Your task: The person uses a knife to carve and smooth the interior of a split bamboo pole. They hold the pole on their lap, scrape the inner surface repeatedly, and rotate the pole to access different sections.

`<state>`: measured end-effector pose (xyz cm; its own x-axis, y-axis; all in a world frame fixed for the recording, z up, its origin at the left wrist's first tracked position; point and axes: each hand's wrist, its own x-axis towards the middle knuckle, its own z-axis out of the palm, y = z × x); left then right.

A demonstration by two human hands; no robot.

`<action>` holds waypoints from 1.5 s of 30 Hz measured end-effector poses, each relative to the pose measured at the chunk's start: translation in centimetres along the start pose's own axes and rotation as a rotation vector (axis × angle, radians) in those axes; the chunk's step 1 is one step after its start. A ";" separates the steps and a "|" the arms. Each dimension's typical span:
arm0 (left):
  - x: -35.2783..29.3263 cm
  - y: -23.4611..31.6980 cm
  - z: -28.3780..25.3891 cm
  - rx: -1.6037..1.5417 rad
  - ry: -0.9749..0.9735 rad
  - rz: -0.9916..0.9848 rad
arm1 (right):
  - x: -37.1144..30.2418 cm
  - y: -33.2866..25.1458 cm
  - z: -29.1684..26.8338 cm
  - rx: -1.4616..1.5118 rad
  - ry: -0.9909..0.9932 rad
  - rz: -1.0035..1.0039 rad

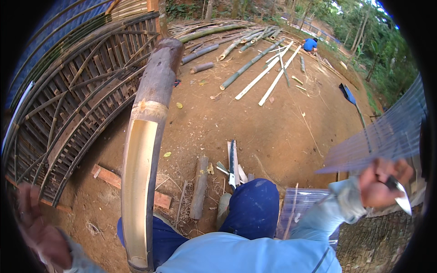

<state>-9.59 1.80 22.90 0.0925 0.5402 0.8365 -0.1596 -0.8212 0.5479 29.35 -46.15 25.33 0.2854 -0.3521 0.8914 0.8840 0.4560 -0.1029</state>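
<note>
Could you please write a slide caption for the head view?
Knife in the right hand, left hand apart from the cut-open bamboo pole by the left leg.

Diffuse daylight, soft shadows. Sky (pixel 336 3) glare upper right. Left hand (pixel 43 230) and right hand (pixel 381 183) motion-blurred. Fisheye bend at rim, black corners.

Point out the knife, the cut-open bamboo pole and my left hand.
Knife (pixel 403 200): head view, on the metal blade.
Cut-open bamboo pole (pixel 139 154): head view, on its pale hollow inside.
Left hand (pixel 43 234): head view, on the middle of the blurred hand.
</note>
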 end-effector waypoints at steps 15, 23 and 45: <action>-17.1 -0.9 2.3 0.509 -0.962 -0.292 | -26.7 11.9 10.2 0.150 -0.244 1.410; -17.8 -0.4 2.2 0.550 -0.929 -0.506 | -27.8 10.4 16.2 0.378 -0.707 1.377; -17.8 -0.6 2.2 0.542 -0.907 -0.513 | -28.7 8.4 17.3 0.272 -0.821 1.452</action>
<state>-8.96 -7.72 7.75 0.7255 0.6812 0.0980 0.5186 -0.6346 0.5730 22.21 -18.09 6.50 0.4157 0.9012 0.1224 -0.0263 0.1465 -0.9889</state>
